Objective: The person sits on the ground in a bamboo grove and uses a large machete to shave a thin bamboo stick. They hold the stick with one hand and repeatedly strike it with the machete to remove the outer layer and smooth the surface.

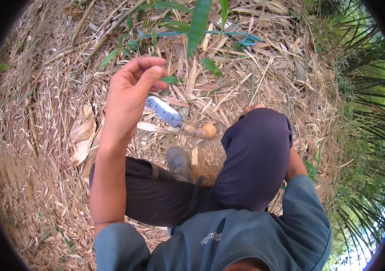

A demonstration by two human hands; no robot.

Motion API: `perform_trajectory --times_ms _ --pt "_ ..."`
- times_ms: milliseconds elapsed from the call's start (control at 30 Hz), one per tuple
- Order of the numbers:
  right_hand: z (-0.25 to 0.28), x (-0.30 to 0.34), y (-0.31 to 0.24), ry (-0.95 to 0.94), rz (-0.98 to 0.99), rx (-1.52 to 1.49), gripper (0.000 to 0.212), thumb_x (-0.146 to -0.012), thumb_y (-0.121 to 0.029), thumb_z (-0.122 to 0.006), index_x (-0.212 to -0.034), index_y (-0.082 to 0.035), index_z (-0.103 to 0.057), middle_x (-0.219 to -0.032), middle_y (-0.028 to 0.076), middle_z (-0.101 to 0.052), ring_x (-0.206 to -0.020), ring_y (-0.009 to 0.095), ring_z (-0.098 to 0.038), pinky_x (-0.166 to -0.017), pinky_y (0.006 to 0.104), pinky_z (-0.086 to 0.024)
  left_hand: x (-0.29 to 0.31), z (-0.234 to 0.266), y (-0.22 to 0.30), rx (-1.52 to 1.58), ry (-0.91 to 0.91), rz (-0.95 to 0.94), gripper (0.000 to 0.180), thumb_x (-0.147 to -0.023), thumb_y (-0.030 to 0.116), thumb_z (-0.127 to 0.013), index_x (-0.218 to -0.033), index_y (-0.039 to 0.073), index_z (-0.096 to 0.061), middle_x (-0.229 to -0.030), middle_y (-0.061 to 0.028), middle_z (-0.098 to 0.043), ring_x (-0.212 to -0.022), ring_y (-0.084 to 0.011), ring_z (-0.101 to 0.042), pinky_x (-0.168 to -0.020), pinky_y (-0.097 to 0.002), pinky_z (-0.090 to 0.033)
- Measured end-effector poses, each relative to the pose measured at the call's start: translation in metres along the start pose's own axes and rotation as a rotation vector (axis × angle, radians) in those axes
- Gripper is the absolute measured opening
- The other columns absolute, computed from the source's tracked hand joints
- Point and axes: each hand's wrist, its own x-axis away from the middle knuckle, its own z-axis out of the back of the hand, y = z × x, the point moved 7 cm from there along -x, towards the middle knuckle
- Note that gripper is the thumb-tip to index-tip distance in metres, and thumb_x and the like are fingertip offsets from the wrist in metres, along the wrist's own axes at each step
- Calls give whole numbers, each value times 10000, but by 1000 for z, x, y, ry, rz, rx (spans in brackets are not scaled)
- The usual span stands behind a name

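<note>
Head view here: our left hand (131, 86) hangs above the leaf litter (242, 86), fingers loosely curled with the thumb near them, though we can't tell if they touch. The wooden-handled blade (170, 115) lies on the ground just beside it, knob end toward our right knee (260, 144). Our right hand (254, 107) is mostly hidden behind that knee, so can't tell its grip.

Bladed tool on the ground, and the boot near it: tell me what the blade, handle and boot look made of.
Blade: probably metal, likely steel; flat, blue-grey, with a bright glare.
Handle: likely wood, fairly smooth; yellow-brown with darker patches.
Boot: perhaps rubber, dull dark grey; leather can't be ruled out.
</note>
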Motion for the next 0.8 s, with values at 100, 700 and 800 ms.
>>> perform_trajectory --times_ms 100,700,800 --pt "2 0 4 -25 5 -251 364 -910 -354 -713 -935 5 -768 -728 93 -707 -674 147 -660 -659 348 -520 -1 1 -4 18 -4 7 255 -985 165 -673 -1174 -6 -668 -967 -62 -699 -813 -117 -653 -795 -258 -505" --pt "273 186 -254 493 877 -809 325 -949 -287 -743 -1030 27 -762 -824 49 -730 -769 106 -648 -721 247 -501 3 -10 9 -19 -101 -74 282 -971 183 -682 -1189 8 -646 -1021 -76 -702 -936 -125 -658 -848 -289 -523" --pt "215 226 -295 489 879 -810 336 -962 -279 -732 -1062 42 -749 -848 63 -738 -780 109 -665 -714 261 -529 7 -5 15 -56 9 -324 397 -960 184 -700 -1303 25 -580 -1160 -100 -656 -1054 -163 -628 -920 -331 -512"
